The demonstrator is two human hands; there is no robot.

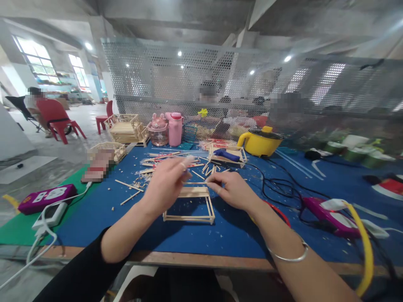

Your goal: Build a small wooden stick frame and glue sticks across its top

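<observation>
A thin wooden stick (pixel 195 183) runs level between my two hands, above a small wooden stick frame (pixel 189 218). My right hand (pixel 233 189) pinches its right end between thumb and fingers. At the other end, my left hand (pixel 166 180) is closed around the stick, its fingers partly hidden and slightly blurred. The frame stands on the blue mat, with several slats (pixel 193 192) laid side by side across its far part and an open gap nearer me. Behind my hands, a blue glue gun (pixel 227 155) rests on another wooden frame (pixel 244 159).
Loose sticks (pixel 129 185) and wood bits litter the mat. Finished-looking wooden frames (pixel 126 130) stand at back left near a pink bottle (pixel 175 130). A yellow pot (pixel 262 142) stands at back right. Black cables (pixel 273 184) and a purple power strip (pixel 330 216) lie right.
</observation>
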